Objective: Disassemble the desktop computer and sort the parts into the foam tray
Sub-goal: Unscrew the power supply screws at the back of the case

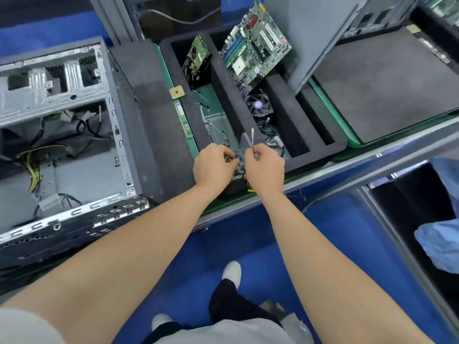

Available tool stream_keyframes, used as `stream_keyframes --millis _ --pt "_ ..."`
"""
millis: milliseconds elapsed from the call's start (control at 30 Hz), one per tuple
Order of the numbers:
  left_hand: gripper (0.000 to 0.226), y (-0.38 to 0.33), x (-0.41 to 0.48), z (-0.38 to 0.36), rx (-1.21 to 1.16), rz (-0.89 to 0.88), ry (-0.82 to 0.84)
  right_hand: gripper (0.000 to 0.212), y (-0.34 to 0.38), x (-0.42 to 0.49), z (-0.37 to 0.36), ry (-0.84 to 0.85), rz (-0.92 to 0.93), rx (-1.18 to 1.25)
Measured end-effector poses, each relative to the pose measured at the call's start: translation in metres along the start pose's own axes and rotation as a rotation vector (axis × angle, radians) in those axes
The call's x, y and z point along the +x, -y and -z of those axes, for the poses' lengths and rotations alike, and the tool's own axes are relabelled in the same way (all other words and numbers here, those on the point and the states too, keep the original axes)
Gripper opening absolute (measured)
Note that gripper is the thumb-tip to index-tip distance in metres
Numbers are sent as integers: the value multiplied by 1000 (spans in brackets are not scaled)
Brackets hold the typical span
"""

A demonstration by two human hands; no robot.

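Note:
The opened grey computer case (62,135) lies on its side at the left, with loose cables inside. To its right stands the black foam tray (223,78). A green motherboard (255,45) leans in its far slot, a smaller card (197,55) stands left of it, and a cooler fan (259,106) lies in the middle slot. My left hand (214,167) is curled over a pile of small screws (236,167) at the tray's near corner. My right hand (264,167) grips a thin metal tool (252,137) that points up, beside a clear plastic piece (244,142).
A memory stick (183,120) and a small square chip (176,92) lie on the tray's left rim. A flat dark panel (382,85) rests at the right. The bench edge (323,175) runs in front; blue floor, my shoes and a blue cloth (439,244) lie below.

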State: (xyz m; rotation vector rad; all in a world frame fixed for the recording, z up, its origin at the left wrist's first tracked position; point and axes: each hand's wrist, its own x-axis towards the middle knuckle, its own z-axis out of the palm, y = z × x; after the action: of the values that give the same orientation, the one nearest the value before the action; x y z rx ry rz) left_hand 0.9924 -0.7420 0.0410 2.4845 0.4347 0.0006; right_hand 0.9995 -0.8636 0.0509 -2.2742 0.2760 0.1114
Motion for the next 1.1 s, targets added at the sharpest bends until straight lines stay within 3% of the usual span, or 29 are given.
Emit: stream_keyframes --millis 167,367,567,800,1100 --pt "19 -7 2 7 -75 7 6 37 8 -4 4 34 -12 86" --pt "27 -32 -1 49 -367 9 3 33 51 -25 11 71 -23 292" --pt "32 -26 -20 125 -389 -97 -109 36 119 -65 6 68 26 469" --pt "28 50 -62 221 -396 -107 -249 33 198 -142 -44 117 187 479" --pt "25 198 -155 327 -424 -9 -353 18 255 -278 -144 385 269 462"
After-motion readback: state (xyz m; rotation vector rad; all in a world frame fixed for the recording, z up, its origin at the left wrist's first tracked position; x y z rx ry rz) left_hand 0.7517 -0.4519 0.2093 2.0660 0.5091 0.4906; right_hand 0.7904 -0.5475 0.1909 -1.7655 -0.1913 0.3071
